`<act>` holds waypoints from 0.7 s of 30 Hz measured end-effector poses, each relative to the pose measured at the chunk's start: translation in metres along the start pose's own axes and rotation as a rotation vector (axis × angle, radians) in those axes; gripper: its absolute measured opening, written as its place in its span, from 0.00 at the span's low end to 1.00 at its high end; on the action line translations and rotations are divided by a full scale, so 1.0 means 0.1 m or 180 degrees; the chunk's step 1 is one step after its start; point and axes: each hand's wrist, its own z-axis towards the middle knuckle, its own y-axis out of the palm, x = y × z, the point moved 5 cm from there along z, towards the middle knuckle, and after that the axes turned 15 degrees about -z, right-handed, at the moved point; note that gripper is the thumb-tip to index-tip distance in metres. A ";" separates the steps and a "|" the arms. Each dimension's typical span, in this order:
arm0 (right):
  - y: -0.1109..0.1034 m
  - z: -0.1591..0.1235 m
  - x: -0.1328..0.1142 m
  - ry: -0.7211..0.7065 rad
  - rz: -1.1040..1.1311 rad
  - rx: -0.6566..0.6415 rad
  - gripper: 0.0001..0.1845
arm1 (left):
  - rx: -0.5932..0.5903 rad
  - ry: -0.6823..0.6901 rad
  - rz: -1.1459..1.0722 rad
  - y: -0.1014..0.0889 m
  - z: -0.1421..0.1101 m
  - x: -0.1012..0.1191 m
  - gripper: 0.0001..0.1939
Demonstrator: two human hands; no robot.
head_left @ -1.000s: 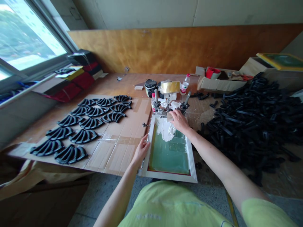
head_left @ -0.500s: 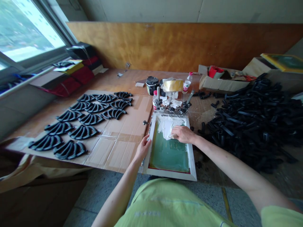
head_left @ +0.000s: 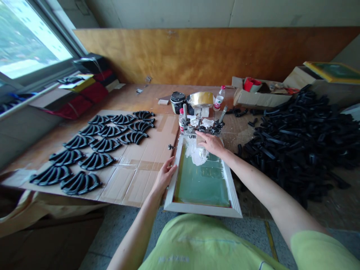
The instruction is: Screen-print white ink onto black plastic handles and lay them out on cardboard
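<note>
A silk-screen frame point(head_left: 202, 210) with white wooden sides and green mesh lies in front of me, its near end slightly raised. Thick white paste point(head_left: 197, 155) covers the far part of the mesh. My right hand point(head_left: 212, 144) is over that far end, its fingers extended around a small tan scraper point(head_left: 200, 140), which they partly cover. At the frame's left side is my left hand point(head_left: 165, 174), loosely curled, its fingertips and thumb against the edge. Beyond the frame stands a metal hinge clamp point(head_left: 206, 130) with two upright posts.
Black fan-shaped ribbed parts point(head_left: 97, 159) lie in rows on cardboard point(head_left: 126, 183) at left. A large heap of black parts point(head_left: 303, 146) covers the right side. Behind the clamp stand a paint tub point(head_left: 178, 103), a tape roll point(head_left: 201, 99) and a bottle point(head_left: 219, 98).
My right hand has moved to the far end of the screen, its fingers straighter. The screen's near end has risen, and my left hand has shifted slightly along its left side.
</note>
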 end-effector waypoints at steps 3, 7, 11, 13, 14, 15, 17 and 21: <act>-0.16 0.15 0.43 0.0525 0.0039 0.0264 0.27 | -0.0038 0.0099 -0.0116 0.12 -0.05 0.36 0.28; -0.09 -0.28 1.16 0.1649 0.0548 0.0575 0.17 | -0.0181 0.0969 -0.0804 0.42 0.02 0.94 0.22; 0.41 -0.78 1.11 0.1591 0.0633 0.0044 0.12 | -0.0128 0.1097 -0.1313 0.65 0.18 1.17 0.23; 0.61 -0.88 0.76 0.0925 0.0462 -0.0166 0.10 | 0.0142 0.1062 -0.1402 0.65 0.20 1.00 0.22; 0.66 -0.90 0.56 0.0656 0.0312 -0.0193 0.10 | 0.0246 0.0976 -0.1414 0.65 0.18 0.84 0.21; 0.68 -0.93 0.36 0.0498 0.0147 -0.0151 0.10 | 0.0270 0.0738 -0.1369 0.66 0.16 0.62 0.22; 0.63 -0.99 -0.01 0.0484 -0.0085 0.0054 0.08 | 0.0077 -0.0094 -0.1144 0.74 0.05 0.09 0.24; 0.51 -1.19 -0.66 -0.0173 0.0125 0.0236 0.09 | -0.0170 -0.0963 -0.0800 0.76 -0.17 -0.61 0.28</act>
